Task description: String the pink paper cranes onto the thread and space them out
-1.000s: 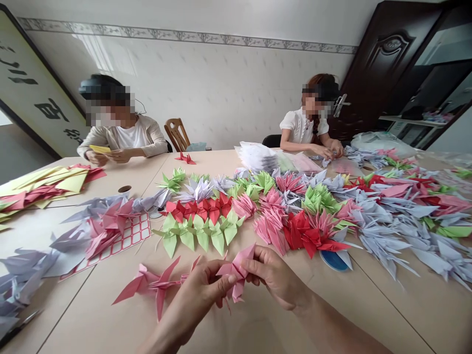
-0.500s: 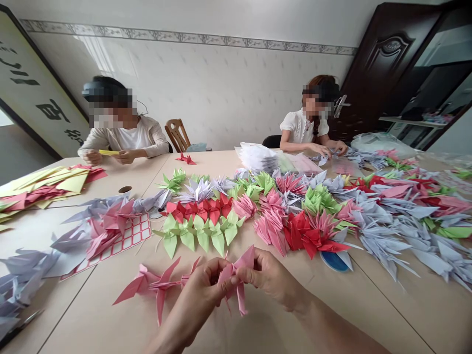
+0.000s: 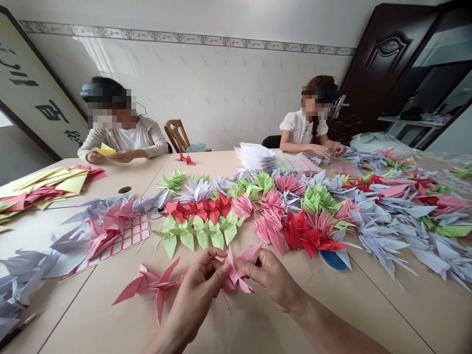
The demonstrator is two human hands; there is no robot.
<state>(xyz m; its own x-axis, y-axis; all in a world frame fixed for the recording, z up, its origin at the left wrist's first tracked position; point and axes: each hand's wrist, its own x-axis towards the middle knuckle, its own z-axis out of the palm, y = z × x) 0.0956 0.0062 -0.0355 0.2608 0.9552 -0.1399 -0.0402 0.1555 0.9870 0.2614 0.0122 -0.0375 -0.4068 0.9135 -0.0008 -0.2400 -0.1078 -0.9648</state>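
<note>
Both my hands pinch one pink paper crane (image 3: 238,273) just above the wooden table (image 3: 387,305). My left hand (image 3: 197,290) grips its left side with thumb and fingers closed. My right hand (image 3: 271,278) holds its right wing. Flat on the table just left of my left hand lie joined pink cranes (image 3: 149,285). Behind my hands runs a row of green cranes (image 3: 201,233) and a row of red cranes (image 3: 197,209).
Heaps of folded cranes in grey, pink, red and green cover the table's middle and right (image 3: 368,211). A red-gridded sheet (image 3: 127,238) and grey cranes lie at left; yellow and red papers (image 3: 44,184) at far left. Two people sit folding across the table.
The pink crane has turned between my fingers: its wing tip now points up and its lower points spread right. My hands stayed in place. The person at left lifted the yellow paper.
</note>
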